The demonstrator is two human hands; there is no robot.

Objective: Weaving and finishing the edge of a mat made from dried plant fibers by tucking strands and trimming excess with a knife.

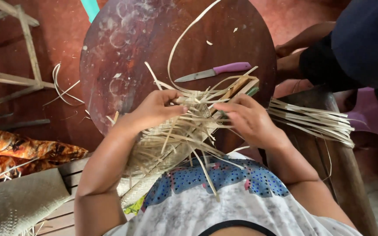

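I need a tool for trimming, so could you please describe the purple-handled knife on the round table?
The purple-handled knife has a slim, pointed grey metal blade and a smooth, plastic-looking handle. It lies flat on the round dark wooden table, blade pointing left, handle right, just beyond the pale woven strips. Neither hand touches it; one loose strip seems to cross near its blade.

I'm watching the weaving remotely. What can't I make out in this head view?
- Left hand fingertips: buried in the weave.
- Weave's lower end: behind the left forearm and shirt.
- Second person: cut off by the top and right edges.
- Knife tip: blurred against the table.
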